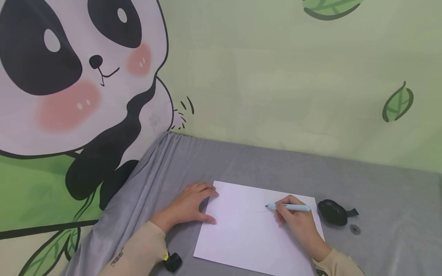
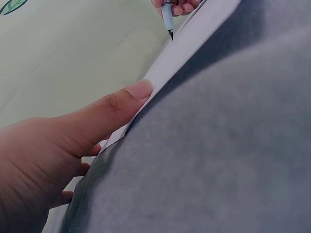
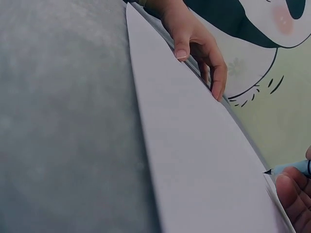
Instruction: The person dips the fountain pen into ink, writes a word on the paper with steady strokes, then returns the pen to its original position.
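Pen (image 1: 297, 207): pale blue, dark pointed tip. Paper (image 1: 235, 230): white, faint line (image 1: 260, 212). Right hand (image 1: 299, 222) pinches pen; left hand (image 1: 189, 205), fingers spread, touches paper's edge.

From above and behind the left hand (image 1: 188, 204) and right hand (image 1: 299, 220), the head view looks forward and down, farthest off. Each wrist view, low and close beside its own hand, faces the other across the paper (image 1: 238, 234); all three share the pen (image 1: 297, 207).
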